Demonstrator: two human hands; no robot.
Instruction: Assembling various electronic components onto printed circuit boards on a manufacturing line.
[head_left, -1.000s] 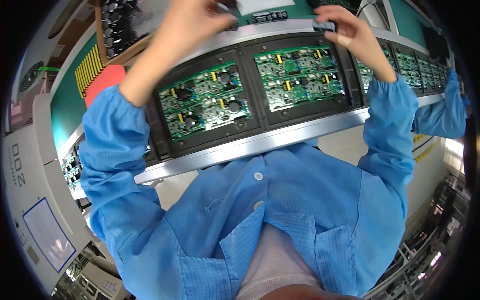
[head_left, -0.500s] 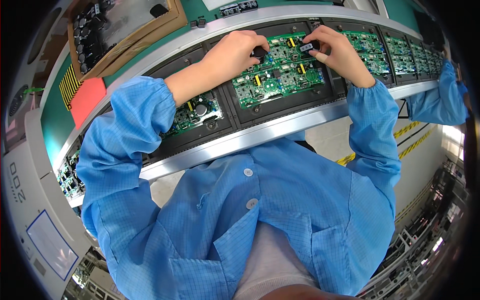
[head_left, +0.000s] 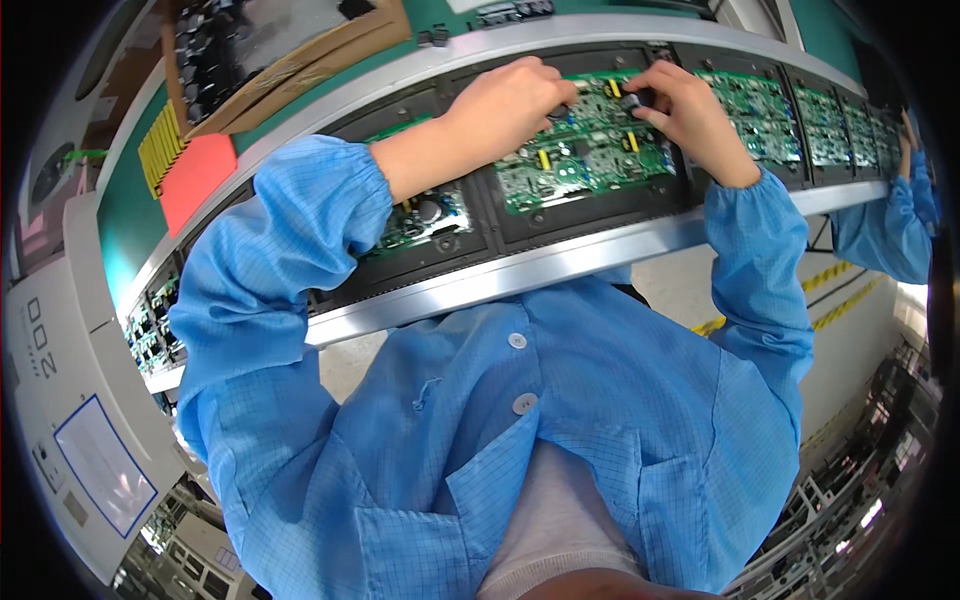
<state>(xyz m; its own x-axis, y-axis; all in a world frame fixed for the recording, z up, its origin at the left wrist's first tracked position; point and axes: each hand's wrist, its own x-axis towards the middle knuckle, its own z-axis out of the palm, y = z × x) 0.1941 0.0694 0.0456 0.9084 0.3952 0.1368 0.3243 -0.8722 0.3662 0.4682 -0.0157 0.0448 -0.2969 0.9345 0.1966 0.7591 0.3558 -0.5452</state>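
Note:
Both my hands are over a green circuit board (head_left: 590, 170) seated in a black carrier frame. My left hand (head_left: 515, 105) is closed at the board's far left part, its fingertips round a black capacitor (head_left: 560, 112) that they mostly cover. With thumb and fingers my right hand (head_left: 688, 110) pinches another black capacitor (head_left: 637, 101) at the board's far right part. Whether either capacitor touches the board I cannot tell. Yellow parts (head_left: 631, 142) stand on the board. Left of it, partly under my left forearm, a neighbouring board carries a round dark capacitor (head_left: 430, 211).
A cardboard box (head_left: 300, 75) of black parts stands at the far left, near a red sheet (head_left: 200, 180). Small black parts (head_left: 433, 37) lie beyond the metal rail (head_left: 500, 278). More framed boards (head_left: 750, 115) continue rightward, where another person's blue sleeve (head_left: 880, 240) shows.
The scene has shifted slightly right in view. The capacitor in my right hand has turned, its pale pinned face no longer showing. My left fingers now cover more of their capacitor.

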